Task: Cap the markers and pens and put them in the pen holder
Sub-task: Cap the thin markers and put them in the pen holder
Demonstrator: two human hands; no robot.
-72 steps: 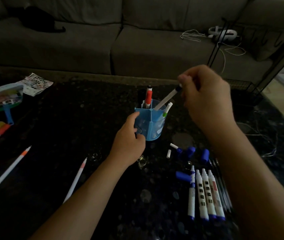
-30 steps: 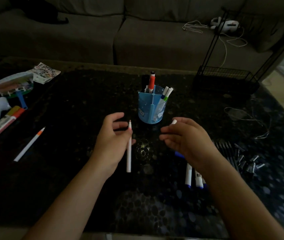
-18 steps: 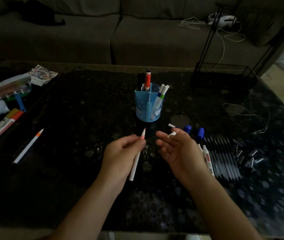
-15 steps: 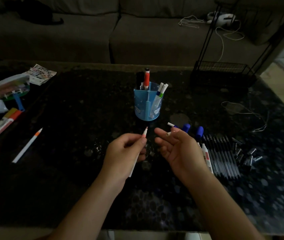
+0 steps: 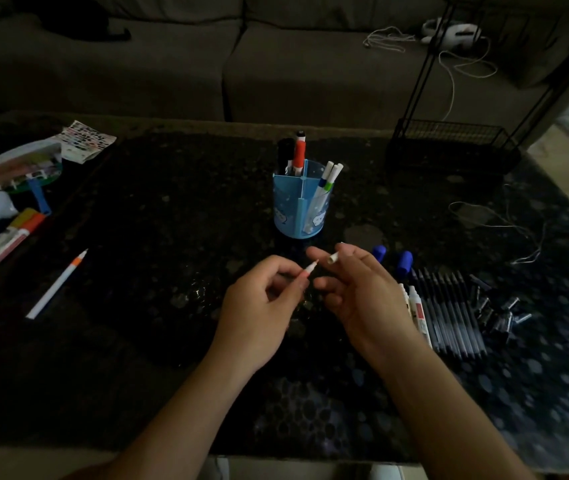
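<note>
**Pen tip and cap held just apart, in front of the holder**

The left hand (image 5: 262, 306) grips a thin pen (image 5: 308, 270) in curled fingers. Only its front end shows past the fingertips: a white barrel, a pinkish-red collar and a bare pointed tip aimed up and to the right. The rest of the barrel is hidden in the hand. The right hand (image 5: 362, 296) pinches a small white cap (image 5: 333, 258) at its fingertips, open end toward the pen tip, while its other fingers are spread loosely. Tip and cap are near each other but not touching.

Straight beyond the fingertips stands the blue pen holder (image 5: 302, 206), upright and split into compartments. A red-capped marker and a dark one fill the far compartment, and two white pens lean in the right one. The near-left compartment looks open.

Just right of the right hand's fingers lie two blue caps (image 5: 405, 264). White markers (image 5: 414, 306) lie beside that hand, a row of black pens (image 5: 449, 317) lies further right, and then a pile of black caps (image 5: 498, 315). Well left of the left hand lies a loose white pen with an orange band (image 5: 57, 285).

Bare dark table (image 5: 158, 237) lies between the hands and the holder. The table's near edge runs under the forearms.
</note>
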